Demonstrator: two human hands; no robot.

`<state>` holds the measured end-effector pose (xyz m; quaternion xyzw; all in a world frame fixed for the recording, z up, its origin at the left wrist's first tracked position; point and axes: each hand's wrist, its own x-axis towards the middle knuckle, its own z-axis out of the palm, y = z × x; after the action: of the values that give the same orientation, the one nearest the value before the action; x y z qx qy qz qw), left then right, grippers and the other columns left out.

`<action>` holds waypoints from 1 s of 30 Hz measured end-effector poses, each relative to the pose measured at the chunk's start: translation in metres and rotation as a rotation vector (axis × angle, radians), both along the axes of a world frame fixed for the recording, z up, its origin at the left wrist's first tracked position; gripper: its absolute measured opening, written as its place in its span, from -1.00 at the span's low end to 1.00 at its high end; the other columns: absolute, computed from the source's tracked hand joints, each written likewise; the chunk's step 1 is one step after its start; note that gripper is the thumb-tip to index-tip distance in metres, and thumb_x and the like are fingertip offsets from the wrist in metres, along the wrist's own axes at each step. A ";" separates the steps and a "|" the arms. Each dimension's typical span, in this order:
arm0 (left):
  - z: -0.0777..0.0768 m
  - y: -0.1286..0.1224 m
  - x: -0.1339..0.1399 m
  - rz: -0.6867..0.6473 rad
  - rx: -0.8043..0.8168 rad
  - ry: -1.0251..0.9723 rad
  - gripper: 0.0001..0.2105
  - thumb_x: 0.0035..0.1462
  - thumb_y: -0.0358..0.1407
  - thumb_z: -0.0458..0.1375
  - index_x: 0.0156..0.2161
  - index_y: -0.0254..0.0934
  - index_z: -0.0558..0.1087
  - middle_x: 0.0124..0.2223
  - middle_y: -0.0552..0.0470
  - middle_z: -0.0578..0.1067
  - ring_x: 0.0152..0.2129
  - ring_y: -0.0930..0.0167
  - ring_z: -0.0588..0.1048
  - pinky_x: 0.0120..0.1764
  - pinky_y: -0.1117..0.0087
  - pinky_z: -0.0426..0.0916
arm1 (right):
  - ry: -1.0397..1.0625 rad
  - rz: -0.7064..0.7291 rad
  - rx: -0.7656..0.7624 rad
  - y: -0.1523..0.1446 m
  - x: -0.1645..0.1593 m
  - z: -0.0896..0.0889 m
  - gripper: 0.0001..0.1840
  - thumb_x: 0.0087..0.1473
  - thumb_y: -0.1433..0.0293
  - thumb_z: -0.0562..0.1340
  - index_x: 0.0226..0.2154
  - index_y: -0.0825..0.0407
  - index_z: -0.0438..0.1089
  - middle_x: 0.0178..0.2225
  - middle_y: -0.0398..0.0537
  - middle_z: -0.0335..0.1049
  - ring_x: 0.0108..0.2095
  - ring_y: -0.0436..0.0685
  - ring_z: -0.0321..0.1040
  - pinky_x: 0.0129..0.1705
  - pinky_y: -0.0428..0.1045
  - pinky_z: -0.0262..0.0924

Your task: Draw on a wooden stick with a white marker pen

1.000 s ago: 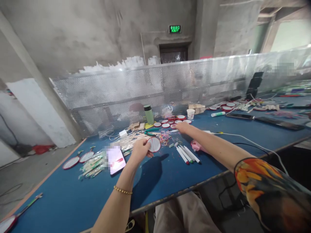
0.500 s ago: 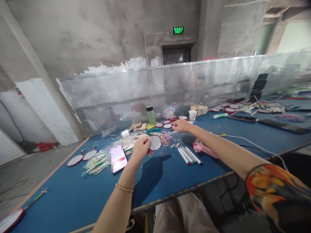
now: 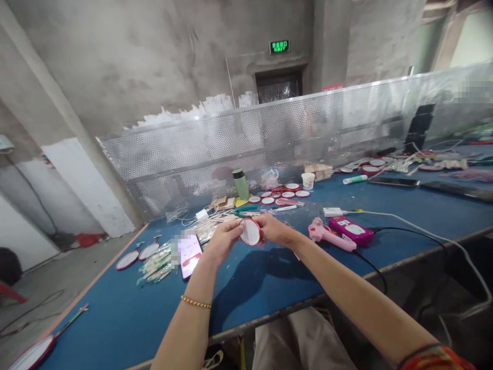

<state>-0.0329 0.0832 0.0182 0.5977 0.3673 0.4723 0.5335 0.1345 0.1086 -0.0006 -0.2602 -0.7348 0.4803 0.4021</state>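
Observation:
Both my hands meet over the front middle of the table around a round white disc [image 3: 251, 233] with a red rim, held up off the surface. My left hand [image 3: 225, 237] pinches its left edge. On the opposite edge, my right hand [image 3: 272, 229] grips with closed fingers, some of them behind the disc. Whether it is one disc or two pressed together I cannot tell. Beyond the hands lie several more red-rimmed white discs [image 3: 268, 201] and a white marker [image 3: 285, 208]. Thin wooden sticks [image 3: 221, 218] are spread behind my left hand.
A lit phone [image 3: 190, 256] lies left of my hands, beside bagged sticks [image 3: 156, 264]. To the right are a pink glue gun [image 3: 333, 237] and a purple box [image 3: 350, 230] with cables. A green bottle [image 3: 241, 185] and paper cup [image 3: 307, 181] stand by the perforated metal screen [image 3: 185, 149].
My right hand has come back from the red-rimmed discs to join my left hand at the disc. A red rim now shows around it. The view has shifted slightly.

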 end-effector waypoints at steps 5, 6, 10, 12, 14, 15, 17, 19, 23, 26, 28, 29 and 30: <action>0.001 0.000 -0.007 0.032 0.053 0.223 -0.70 -0.12 -0.11 0.31 -0.40 -0.36 0.59 -0.44 -0.02 0.56 -0.47 0.40 0.43 -0.30 0.39 0.29 | 0.038 -0.070 -0.156 -0.010 -0.010 -0.010 -0.86 -0.15 0.48 0.14 -0.61 0.05 0.39 -0.77 -0.24 0.28 -0.74 -0.05 0.20 -0.72 -0.17 0.08; 0.002 0.000 -0.008 0.044 0.061 0.241 -0.71 -0.11 -0.13 0.31 -0.38 -0.35 0.60 -0.42 -0.01 0.57 -0.46 0.39 0.43 -0.29 0.39 0.28 | 0.047 -0.075 -0.190 -0.012 -0.011 -0.011 -0.85 -0.17 0.50 0.13 -0.62 0.04 0.39 -0.77 -0.24 0.28 -0.74 -0.05 0.20 -0.73 -0.18 0.08; 0.005 0.000 -0.015 0.071 0.076 0.297 -0.73 -0.09 -0.19 0.29 -0.29 -0.33 0.62 -0.34 -0.02 0.60 -0.41 0.37 0.45 -0.23 0.38 0.29 | 0.056 -0.116 -0.262 -0.013 -0.012 -0.013 -0.86 -0.19 0.50 0.15 -0.66 0.04 0.36 -0.80 -0.27 0.25 -0.77 -0.08 0.18 -0.77 -0.21 0.07; 0.006 0.000 -0.016 0.064 0.069 0.309 -0.75 -0.09 -0.20 0.28 -0.31 -0.33 0.62 -0.35 -0.02 0.61 -0.40 0.36 0.47 -0.21 0.37 0.30 | 0.069 -0.142 -0.267 -0.012 -0.012 -0.015 -0.87 -0.16 0.46 0.18 -0.66 0.03 0.34 -0.81 -0.28 0.25 -0.77 -0.08 0.18 -0.78 -0.21 0.08; 0.006 -0.001 -0.017 0.050 0.059 0.308 -0.75 -0.09 -0.20 0.29 -0.32 -0.33 0.63 -0.37 -0.02 0.60 -0.41 0.36 0.47 -0.21 0.37 0.30 | 0.074 -0.165 -0.260 -0.012 -0.012 -0.016 -0.85 -0.12 0.43 0.20 -0.66 0.04 0.34 -0.80 -0.27 0.26 -0.77 -0.08 0.19 -0.78 -0.21 0.08; 0.007 -0.002 -0.016 0.043 0.054 0.301 -0.75 -0.10 -0.20 0.29 -0.32 -0.33 0.63 -0.38 -0.02 0.60 -0.41 0.36 0.47 -0.21 0.37 0.30 | 0.068 -0.174 -0.257 -0.012 -0.012 -0.017 -0.84 -0.11 0.43 0.21 -0.66 0.04 0.33 -0.79 -0.26 0.27 -0.77 -0.07 0.21 -0.78 -0.21 0.08; 0.007 -0.002 -0.016 0.033 0.038 0.273 -0.73 -0.13 -0.18 0.31 -0.33 -0.34 0.63 -0.38 -0.02 0.60 -0.43 0.37 0.46 -0.23 0.38 0.29 | 0.050 -0.184 -0.253 -0.012 -0.013 -0.017 -0.81 -0.08 0.41 0.22 -0.66 0.04 0.32 -0.78 -0.24 0.28 -0.76 -0.05 0.24 -0.78 -0.20 0.09; 0.006 -0.001 -0.016 0.029 0.013 0.227 -0.71 -0.17 -0.16 0.34 -0.35 -0.36 0.62 -0.40 -0.03 0.59 -0.45 0.38 0.44 -0.26 0.39 0.29 | 0.053 -0.197 -0.234 -0.011 -0.012 -0.016 -0.79 -0.06 0.38 0.24 -0.65 0.03 0.31 -0.79 -0.24 0.28 -0.76 -0.04 0.24 -0.78 -0.19 0.09; 0.003 0.001 -0.014 -0.010 -0.027 0.141 -0.64 -0.24 -0.12 0.39 -0.38 -0.40 0.59 -0.44 -0.03 0.57 -0.48 0.41 0.42 -0.29 0.40 0.27 | 0.148 -0.220 -0.130 -0.009 -0.011 -0.015 -0.72 -0.02 0.22 0.28 -0.60 0.03 0.31 -0.77 -0.24 0.27 -0.76 -0.05 0.20 -0.77 -0.17 0.08; 0.002 -0.001 -0.011 -0.051 -0.043 0.096 -0.61 -0.27 -0.09 0.41 -0.41 -0.42 0.57 -0.47 -0.02 0.54 -0.49 0.41 0.42 -0.29 0.39 0.27 | 0.201 -0.182 -0.151 -0.009 -0.008 -0.014 -0.65 -0.06 0.12 0.31 -0.58 0.05 0.33 -0.73 -0.25 0.26 -0.74 -0.07 0.17 -0.75 -0.16 0.08; 0.003 -0.003 -0.008 -0.058 -0.043 0.097 -0.60 -0.29 -0.09 0.42 -0.43 -0.42 0.57 -0.48 -0.02 0.53 -0.50 0.42 0.41 -0.31 0.40 0.26 | 0.243 -0.122 -0.236 -0.010 -0.007 -0.013 -0.61 -0.11 0.08 0.35 -0.55 0.06 0.34 -0.69 -0.25 0.27 -0.71 -0.07 0.19 -0.71 -0.16 0.10; 0.003 -0.004 -0.007 -0.058 -0.041 0.105 -0.59 -0.30 -0.08 0.42 -0.43 -0.42 0.56 -0.47 -0.03 0.53 -0.51 0.43 0.39 -0.32 0.40 0.25 | 0.272 -0.086 -0.284 -0.011 -0.006 -0.013 -0.59 -0.15 0.07 0.37 -0.54 0.06 0.34 -0.68 -0.26 0.27 -0.69 -0.08 0.20 -0.69 -0.15 0.13; 0.004 -0.004 -0.006 -0.056 -0.038 0.119 -0.58 -0.32 -0.07 0.43 -0.44 -0.42 0.56 -0.47 -0.03 0.53 -0.51 0.44 0.38 -0.34 0.41 0.23 | 0.307 -0.049 -0.331 -0.012 -0.006 -0.013 -0.57 -0.19 0.06 0.39 -0.53 0.07 0.33 -0.66 -0.26 0.27 -0.67 -0.08 0.20 -0.66 -0.15 0.15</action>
<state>-0.0386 0.0788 0.0222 0.6245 0.3906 0.4139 0.5349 0.1289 0.0964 -0.0134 -0.2644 -0.5695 0.6185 0.4725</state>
